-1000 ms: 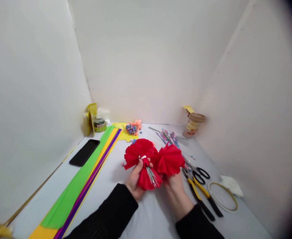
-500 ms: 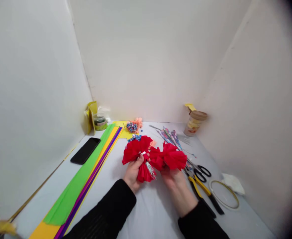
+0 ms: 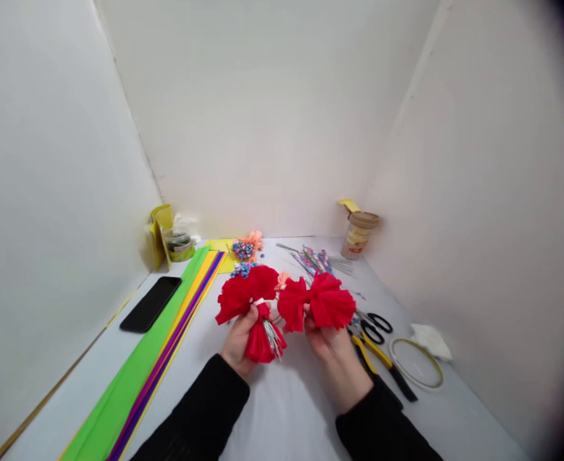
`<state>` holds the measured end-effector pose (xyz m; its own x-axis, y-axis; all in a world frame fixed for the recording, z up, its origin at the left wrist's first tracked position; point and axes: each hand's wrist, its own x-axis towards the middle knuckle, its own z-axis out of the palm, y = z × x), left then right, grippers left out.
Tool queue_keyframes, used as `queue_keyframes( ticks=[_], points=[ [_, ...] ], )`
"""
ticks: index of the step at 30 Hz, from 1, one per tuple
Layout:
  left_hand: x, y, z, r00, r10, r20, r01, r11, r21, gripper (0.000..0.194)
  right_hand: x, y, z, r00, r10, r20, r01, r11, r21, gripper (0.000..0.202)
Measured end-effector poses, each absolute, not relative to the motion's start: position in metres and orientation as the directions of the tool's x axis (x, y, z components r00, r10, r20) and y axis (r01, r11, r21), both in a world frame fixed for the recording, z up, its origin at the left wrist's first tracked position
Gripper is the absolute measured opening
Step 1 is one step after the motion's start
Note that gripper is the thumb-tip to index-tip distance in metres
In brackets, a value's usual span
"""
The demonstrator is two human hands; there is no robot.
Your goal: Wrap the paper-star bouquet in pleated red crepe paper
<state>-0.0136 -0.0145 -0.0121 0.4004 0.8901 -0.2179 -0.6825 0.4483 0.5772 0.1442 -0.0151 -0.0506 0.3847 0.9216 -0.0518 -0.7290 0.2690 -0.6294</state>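
Two bunches of red crepe paper are held up over the white table. My left hand [image 3: 241, 339] pinches the left red paper bunch [image 3: 248, 293] at its narrow middle, where a white band shows; silvery wire-like strands stick out of its lower part. My right hand [image 3: 327, 346] is closed on the underside of the right red paper bunch [image 3: 332, 304], which is gathered in the middle like a bow. A small gap parts the two bunches. Behind them lie a blue beaded cluster [image 3: 243, 250] and a peach paper piece [image 3: 255, 239].
Green paper strips [image 3: 132, 371] and a black phone [image 3: 151, 304] lie at left. Black-handled scissors [image 3: 376, 326], yellow-handled pliers [image 3: 382, 356] and a tape ring [image 3: 440, 373] lie at right. A lidded cup [image 3: 360, 234] and a small jar [image 3: 179, 246] stand behind.
The red bunches, which overlapped or touched before, are now slightly apart. My left hand has moved left with its bunch. The camera view has shifted a little.
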Motion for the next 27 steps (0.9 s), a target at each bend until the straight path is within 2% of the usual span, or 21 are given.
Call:
queue_keyframes(
  ticks=[4,6,13,17,23,27],
  points=[
    [0.0,-0.033,-0.012,0.496,0.844,-0.203,-0.674,0.522,0.523,0.033,0.142,-0.016,-0.048,0.484,0.875,0.024,-0.67,0.388,-0.633,0.022],
    [0.005,-0.038,-0.012,0.482,0.849,-0.218,-0.687,0.52,0.507,0.032,0.141,-0.018,-0.048,0.495,0.868,0.037,-0.657,0.401,-0.638,0.022],
    [0.006,-0.026,-0.008,0.282,0.92,-0.271,-0.791,0.383,0.477,0.021,0.131,-0.022,-0.044,0.413,0.91,0.037,-0.691,0.339,-0.638,0.021],
    [0.002,-0.018,-0.01,0.267,0.9,-0.344,-0.776,0.413,0.478,0.015,0.135,-0.023,-0.044,0.337,0.942,0.009,-0.729,0.267,-0.631,0.029],
    [-0.003,-0.011,-0.014,0.257,0.906,-0.337,-0.772,0.402,0.492,0.014,0.141,-0.028,-0.047,0.186,0.982,-0.043,-0.783,0.121,-0.61,0.035],
    [-0.005,-0.009,-0.014,0.236,0.925,-0.299,-0.746,0.37,0.554,0.014,0.14,-0.027,-0.045,0.241,0.97,-0.023,-0.759,0.174,-0.627,0.037]
  ],
)
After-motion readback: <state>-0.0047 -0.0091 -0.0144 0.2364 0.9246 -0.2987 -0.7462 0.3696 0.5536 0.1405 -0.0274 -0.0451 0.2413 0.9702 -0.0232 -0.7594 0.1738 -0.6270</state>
